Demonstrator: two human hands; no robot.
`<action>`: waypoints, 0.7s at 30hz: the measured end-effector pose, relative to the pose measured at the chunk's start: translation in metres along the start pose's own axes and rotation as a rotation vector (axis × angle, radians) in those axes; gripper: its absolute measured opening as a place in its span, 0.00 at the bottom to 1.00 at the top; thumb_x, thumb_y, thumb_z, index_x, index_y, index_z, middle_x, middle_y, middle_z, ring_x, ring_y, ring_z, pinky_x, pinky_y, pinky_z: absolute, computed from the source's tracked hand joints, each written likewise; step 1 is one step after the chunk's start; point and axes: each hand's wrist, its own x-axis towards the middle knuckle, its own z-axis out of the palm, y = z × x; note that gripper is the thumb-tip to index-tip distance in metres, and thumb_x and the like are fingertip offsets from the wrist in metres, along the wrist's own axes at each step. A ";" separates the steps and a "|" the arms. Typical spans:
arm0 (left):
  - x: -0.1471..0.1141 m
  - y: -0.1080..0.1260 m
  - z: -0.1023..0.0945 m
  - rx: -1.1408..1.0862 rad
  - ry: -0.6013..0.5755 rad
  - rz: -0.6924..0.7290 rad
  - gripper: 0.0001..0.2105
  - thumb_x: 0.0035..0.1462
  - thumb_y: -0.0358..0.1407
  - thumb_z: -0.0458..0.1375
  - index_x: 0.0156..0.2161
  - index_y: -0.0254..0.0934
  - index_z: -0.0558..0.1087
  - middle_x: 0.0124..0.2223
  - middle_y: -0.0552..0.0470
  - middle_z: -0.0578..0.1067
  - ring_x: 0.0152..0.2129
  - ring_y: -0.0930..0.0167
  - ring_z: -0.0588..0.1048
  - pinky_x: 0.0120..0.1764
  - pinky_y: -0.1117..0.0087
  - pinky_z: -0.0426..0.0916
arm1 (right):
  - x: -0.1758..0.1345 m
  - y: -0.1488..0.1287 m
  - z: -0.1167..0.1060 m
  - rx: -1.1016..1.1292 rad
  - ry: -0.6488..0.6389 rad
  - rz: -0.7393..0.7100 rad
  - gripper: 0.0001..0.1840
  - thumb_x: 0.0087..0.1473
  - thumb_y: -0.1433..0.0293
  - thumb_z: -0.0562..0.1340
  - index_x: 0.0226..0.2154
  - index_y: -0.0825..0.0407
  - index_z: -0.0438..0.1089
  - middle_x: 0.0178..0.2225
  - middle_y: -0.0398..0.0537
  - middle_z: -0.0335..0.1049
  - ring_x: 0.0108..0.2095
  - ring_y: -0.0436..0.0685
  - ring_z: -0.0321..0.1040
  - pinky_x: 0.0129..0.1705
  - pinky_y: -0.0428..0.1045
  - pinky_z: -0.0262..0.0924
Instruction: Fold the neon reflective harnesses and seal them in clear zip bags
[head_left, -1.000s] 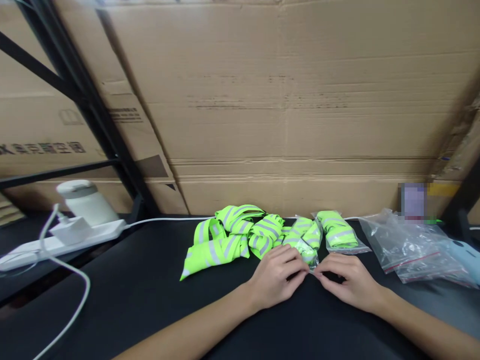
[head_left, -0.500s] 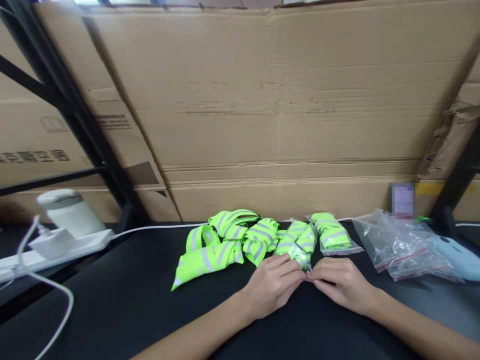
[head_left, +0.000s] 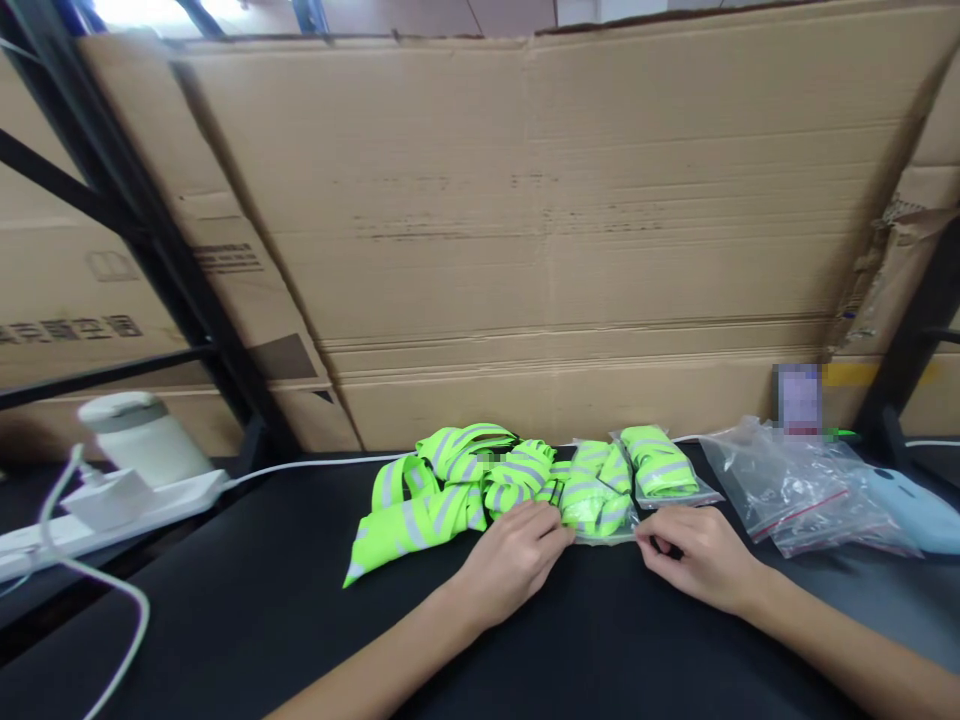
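A clear zip bag (head_left: 631, 530) holds a folded neon-yellow reflective strap (head_left: 598, 490) with silver stripes. Its near edge lies flat toward me. My left hand (head_left: 517, 555) is closed at the near left corner of this bag, fingertips pressed together on the edge. At the near right corner my right hand (head_left: 701, 562) pinches the edge between thumb and finger. Just behind my right hand lies another bagged strap (head_left: 661, 465). Loose reflective straps (head_left: 435, 510) are heaped and coiled behind and left of my left hand.
Empty clear bags (head_left: 806, 495) with red seal lines lie at the right, beside a light-blue object (head_left: 915, 510). A power strip (head_left: 157, 510), a white bottle (head_left: 150, 435) and a cable are at the left. Cardboard (head_left: 525, 280) walls the table's back.
My hands have moved apart along the bag's near edge, left hand leftward and right hand slightly rightward. The bag now lies flatter and its edge is straightened.
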 end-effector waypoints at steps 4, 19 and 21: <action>0.001 0.004 0.005 -0.039 0.019 0.033 0.15 0.71 0.28 0.46 0.36 0.35 0.74 0.27 0.52 0.69 0.24 0.70 0.68 0.29 0.69 0.66 | -0.002 0.001 0.000 -0.068 -0.048 -0.088 0.13 0.66 0.74 0.54 0.40 0.52 0.75 0.25 0.44 0.73 0.25 0.52 0.70 0.29 0.47 0.62; 0.006 0.003 0.016 0.039 -0.158 -0.136 0.13 0.69 0.31 0.52 0.55 0.34 0.72 0.47 0.45 0.79 0.44 0.60 0.78 0.47 0.57 0.73 | -0.001 0.011 0.014 -0.351 -0.166 0.188 0.16 0.65 0.66 0.58 0.49 0.52 0.77 0.36 0.55 0.83 0.30 0.62 0.80 0.30 0.50 0.70; 0.006 0.003 0.015 0.017 -0.183 -0.129 0.15 0.69 0.31 0.52 0.57 0.34 0.70 0.50 0.45 0.78 0.48 0.59 0.76 0.51 0.56 0.72 | 0.000 0.008 0.013 -0.427 -0.205 0.203 0.19 0.64 0.64 0.59 0.52 0.55 0.75 0.35 0.57 0.82 0.29 0.63 0.80 0.28 0.50 0.69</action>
